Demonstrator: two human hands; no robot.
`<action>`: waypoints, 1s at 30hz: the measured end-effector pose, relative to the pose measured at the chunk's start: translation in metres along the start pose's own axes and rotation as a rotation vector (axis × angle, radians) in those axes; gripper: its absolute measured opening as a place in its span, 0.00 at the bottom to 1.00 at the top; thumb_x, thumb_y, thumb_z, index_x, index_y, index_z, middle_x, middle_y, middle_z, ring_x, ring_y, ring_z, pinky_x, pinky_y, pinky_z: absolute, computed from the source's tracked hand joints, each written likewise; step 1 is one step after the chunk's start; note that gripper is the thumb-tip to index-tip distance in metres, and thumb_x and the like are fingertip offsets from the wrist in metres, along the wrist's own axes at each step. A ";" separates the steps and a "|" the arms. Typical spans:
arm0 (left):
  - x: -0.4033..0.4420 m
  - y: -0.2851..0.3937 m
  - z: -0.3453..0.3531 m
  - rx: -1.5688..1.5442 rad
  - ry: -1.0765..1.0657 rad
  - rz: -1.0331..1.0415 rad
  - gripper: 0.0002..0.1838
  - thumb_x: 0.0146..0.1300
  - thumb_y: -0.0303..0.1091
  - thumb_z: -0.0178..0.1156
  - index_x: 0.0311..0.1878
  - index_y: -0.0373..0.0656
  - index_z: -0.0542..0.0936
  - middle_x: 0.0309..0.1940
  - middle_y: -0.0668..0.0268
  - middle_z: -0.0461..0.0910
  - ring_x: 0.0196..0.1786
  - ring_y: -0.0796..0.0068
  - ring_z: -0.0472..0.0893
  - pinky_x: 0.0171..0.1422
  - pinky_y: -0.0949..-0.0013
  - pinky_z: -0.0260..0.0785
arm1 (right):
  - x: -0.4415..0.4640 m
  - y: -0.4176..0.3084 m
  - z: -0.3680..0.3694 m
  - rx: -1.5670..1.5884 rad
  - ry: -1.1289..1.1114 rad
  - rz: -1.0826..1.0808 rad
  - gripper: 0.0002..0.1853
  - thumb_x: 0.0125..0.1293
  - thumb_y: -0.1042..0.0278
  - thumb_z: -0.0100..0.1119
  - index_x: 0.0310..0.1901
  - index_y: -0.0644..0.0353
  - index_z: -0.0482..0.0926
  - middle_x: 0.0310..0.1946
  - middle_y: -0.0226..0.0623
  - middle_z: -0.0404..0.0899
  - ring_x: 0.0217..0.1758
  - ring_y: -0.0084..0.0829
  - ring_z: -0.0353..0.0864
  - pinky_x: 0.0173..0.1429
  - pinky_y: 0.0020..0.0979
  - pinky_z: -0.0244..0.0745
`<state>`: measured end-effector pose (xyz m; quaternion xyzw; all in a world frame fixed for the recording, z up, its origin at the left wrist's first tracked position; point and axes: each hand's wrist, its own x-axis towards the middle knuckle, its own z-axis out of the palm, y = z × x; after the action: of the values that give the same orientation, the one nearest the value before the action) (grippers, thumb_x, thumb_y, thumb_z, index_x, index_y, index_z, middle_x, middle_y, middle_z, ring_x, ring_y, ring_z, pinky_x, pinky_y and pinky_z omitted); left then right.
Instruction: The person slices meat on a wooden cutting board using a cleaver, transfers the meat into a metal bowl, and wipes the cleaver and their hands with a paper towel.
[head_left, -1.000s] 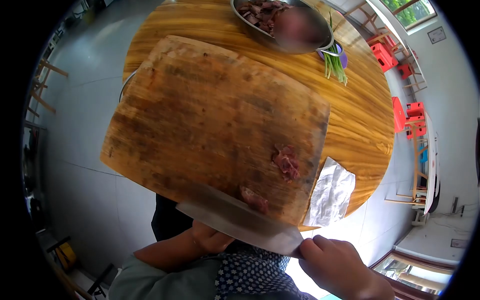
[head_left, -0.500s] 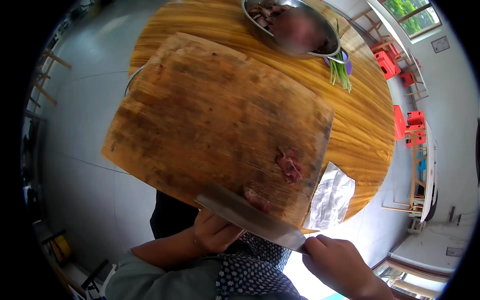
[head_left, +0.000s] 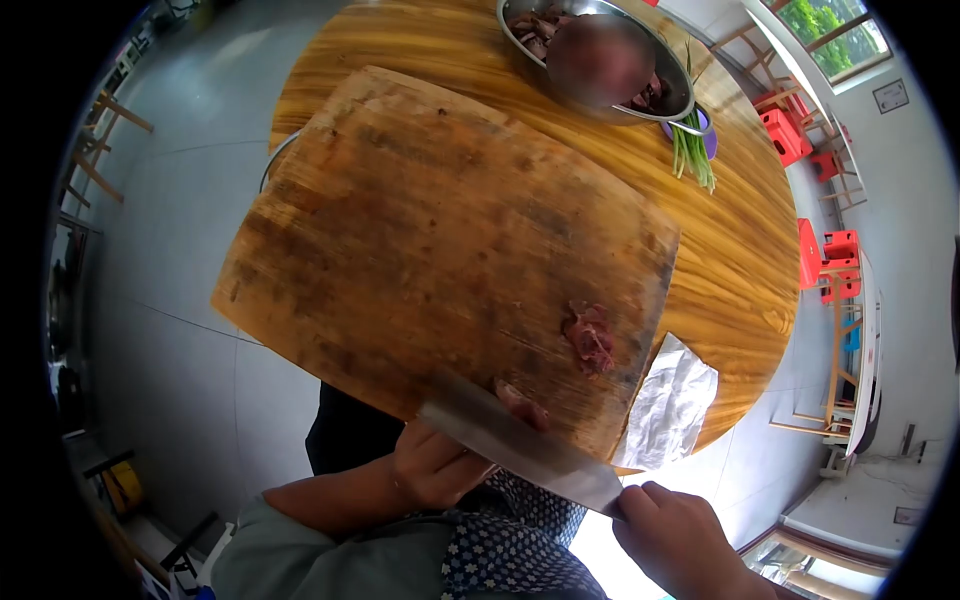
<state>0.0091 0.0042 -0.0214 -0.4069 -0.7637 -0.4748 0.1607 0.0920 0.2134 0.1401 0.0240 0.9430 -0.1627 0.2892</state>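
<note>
My right hand point(head_left: 675, 530) grips the handle of a wide cleaver point(head_left: 525, 450), whose blade slants up to the left over the near edge of the wooden cutting board point(head_left: 440, 230). Just behind the blade is my left hand point(head_left: 435, 465), its fingers curled together and the tips partly hidden by the blade, so what they hold cannot be made out. A small piece of meat point(head_left: 522, 404) lies on the board against the far side of the blade. Another reddish piece of meat point(head_left: 590, 338) rests farther right, near the board's right edge.
A metal bowl point(head_left: 680, 85) of meat pieces stands at the table's far side, partly blurred. Green onions point(head_left: 692, 158) lie beside it on a purple dish point(head_left: 709, 140). White paper point(head_left: 670, 405) sits right of the board on the round table point(head_left: 735, 270). Red stools point(head_left: 785, 135) stand beyond.
The view has shifted slightly. My left hand has come further out from behind the cleaver, and the blade has moved a little to the right. The meat pieces keep their places on the board.
</note>
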 end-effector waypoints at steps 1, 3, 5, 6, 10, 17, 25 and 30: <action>-0.001 0.000 0.000 0.005 -0.001 0.003 0.11 0.55 0.26 0.71 0.42 0.36 0.87 0.45 0.57 0.87 0.47 0.64 0.88 0.50 0.65 0.82 | 0.003 -0.001 0.002 0.017 0.023 -0.017 0.05 0.67 0.70 0.57 0.40 0.60 0.74 0.31 0.48 0.79 0.32 0.54 0.81 0.35 0.50 0.76; -0.005 0.003 0.000 -0.007 -0.039 0.001 0.17 0.57 0.22 0.70 0.49 0.26 0.82 0.48 0.52 0.85 0.51 0.56 0.86 0.56 0.59 0.81 | 0.004 0.002 0.010 0.024 0.054 -0.037 0.05 0.67 0.70 0.57 0.40 0.60 0.74 0.31 0.48 0.79 0.32 0.54 0.81 0.35 0.50 0.76; -0.006 0.004 -0.002 -0.001 -0.060 -0.006 0.17 0.56 0.23 0.70 0.48 0.27 0.82 0.48 0.52 0.85 0.51 0.57 0.86 0.55 0.59 0.82 | -0.004 0.005 0.017 0.033 0.092 -0.051 0.05 0.67 0.70 0.58 0.40 0.60 0.74 0.31 0.48 0.79 0.32 0.54 0.81 0.35 0.50 0.76; -0.005 0.004 -0.003 -0.005 -0.079 -0.019 0.17 0.56 0.24 0.71 0.48 0.27 0.83 0.48 0.53 0.85 0.51 0.58 0.86 0.55 0.60 0.82 | -0.015 0.008 0.024 0.017 0.101 -0.019 0.05 0.67 0.70 0.58 0.39 0.60 0.73 0.31 0.47 0.79 0.32 0.54 0.81 0.35 0.50 0.76; -0.003 0.004 -0.004 0.019 -0.065 0.001 0.16 0.56 0.26 0.71 0.47 0.30 0.84 0.49 0.54 0.85 0.50 0.59 0.86 0.54 0.60 0.82 | -0.034 0.011 0.026 -0.002 0.084 0.064 0.05 0.67 0.69 0.57 0.39 0.59 0.74 0.30 0.47 0.78 0.32 0.54 0.81 0.36 0.50 0.77; 0.002 0.003 -0.001 0.053 0.022 0.014 0.16 0.54 0.22 0.70 0.47 0.32 0.84 0.48 0.53 0.86 0.50 0.57 0.87 0.53 0.60 0.82 | 0.003 -0.001 -0.006 -0.080 0.003 -0.021 0.06 0.66 0.69 0.58 0.38 0.61 0.74 0.29 0.45 0.80 0.31 0.51 0.82 0.36 0.47 0.78; 0.003 0.000 -0.001 0.070 0.066 0.001 0.14 0.52 0.22 0.70 0.44 0.32 0.84 0.44 0.52 0.85 0.46 0.53 0.86 0.50 0.59 0.81 | -0.009 0.009 0.013 -0.044 0.062 -0.080 0.06 0.68 0.70 0.55 0.41 0.64 0.73 0.32 0.47 0.82 0.34 0.52 0.84 0.38 0.47 0.79; 0.007 0.002 -0.004 0.021 0.068 -0.006 0.12 0.51 0.22 0.72 0.41 0.34 0.84 0.44 0.54 0.84 0.44 0.54 0.86 0.48 0.61 0.81 | -0.029 0.009 0.010 -0.151 -0.026 0.061 0.06 0.69 0.70 0.53 0.41 0.63 0.74 0.31 0.47 0.82 0.35 0.49 0.85 0.39 0.47 0.78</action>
<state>0.0055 0.0044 -0.0139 -0.3863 -0.7640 -0.4809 0.1894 0.1228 0.2200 0.1458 0.0288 0.9476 -0.0825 0.3073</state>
